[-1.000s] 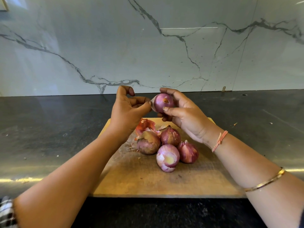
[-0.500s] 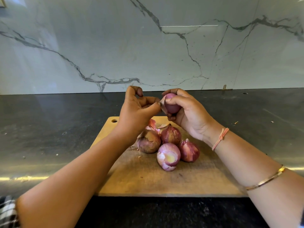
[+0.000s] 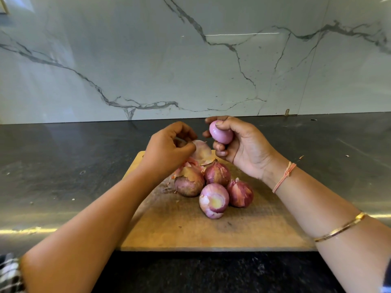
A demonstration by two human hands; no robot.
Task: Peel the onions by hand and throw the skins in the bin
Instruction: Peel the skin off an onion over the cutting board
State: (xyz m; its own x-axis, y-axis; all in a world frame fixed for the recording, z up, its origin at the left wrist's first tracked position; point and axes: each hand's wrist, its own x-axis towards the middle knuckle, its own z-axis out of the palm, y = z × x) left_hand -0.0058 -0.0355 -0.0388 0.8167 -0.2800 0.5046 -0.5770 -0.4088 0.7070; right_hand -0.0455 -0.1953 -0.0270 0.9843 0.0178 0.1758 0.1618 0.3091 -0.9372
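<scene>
While the right hand (image 3: 245, 146) holds a peeled onion (image 3: 221, 132) above the far edge of the wooden cutting board (image 3: 190, 233), its grip is clamped round the bulb, with the thumb across the top and the fingers curled beneath. Just beside it, the left hand (image 3: 167, 149) has its grip pinched on a pale, curved piece of skin (image 3: 202, 150), which hangs apart from the bulb and above the pile. Four more onions sit bunched together mid-board: a brownish onion (image 3: 189, 183) on the left, a purple onion (image 3: 216, 173) behind, a partly peeled onion (image 3: 214, 200) in front showing a yellow-white patch, and a streaky onion (image 3: 241, 193) on the right. Loose reddish skins (image 3: 189, 162) lie at the back of the pile, under the left hand. The board rests on a dark tabletop (image 3: 63, 166) backed by a veined marble wall (image 3: 148, 60). A pink thread (image 3: 284, 176) and a gold bangle (image 3: 340, 227) circle the right forearm.
</scene>
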